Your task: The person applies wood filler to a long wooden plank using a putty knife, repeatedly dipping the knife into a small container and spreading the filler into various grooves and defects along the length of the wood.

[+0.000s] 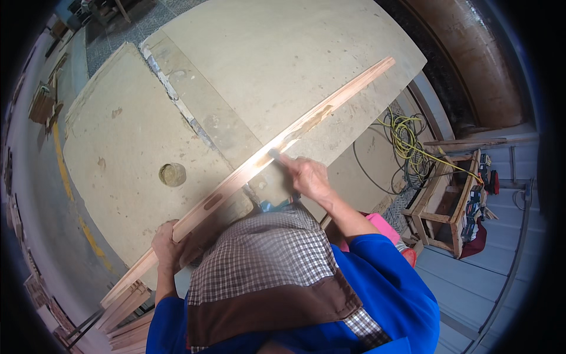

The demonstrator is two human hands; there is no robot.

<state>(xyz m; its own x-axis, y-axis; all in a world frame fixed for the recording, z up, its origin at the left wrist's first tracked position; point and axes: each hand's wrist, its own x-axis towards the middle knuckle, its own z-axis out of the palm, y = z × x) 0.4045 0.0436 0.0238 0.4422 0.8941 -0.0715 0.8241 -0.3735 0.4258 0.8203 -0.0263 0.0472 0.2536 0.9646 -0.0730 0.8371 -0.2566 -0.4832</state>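
A long, pale wooden moulding strip lies diagonally across the worktable, from lower left to upper right. My left hand is closed around its lower part. My right hand grips a small tool with a dark tip; motion smears it, so its exact kind is unclear. The tip is at the strip's surface, beside a wet-looking brown patch. Nearer my left hand, an elongated dark slot or mark shows in the wood. A round tub of brownish matter stands left of the strip.
Stacked wooden strips stand at the lower left. On the right, coiled yellow and black cables lie near a wooden rack with power tools beside it. A pink object is by my right elbow. A rough seam crosses the tabletop.
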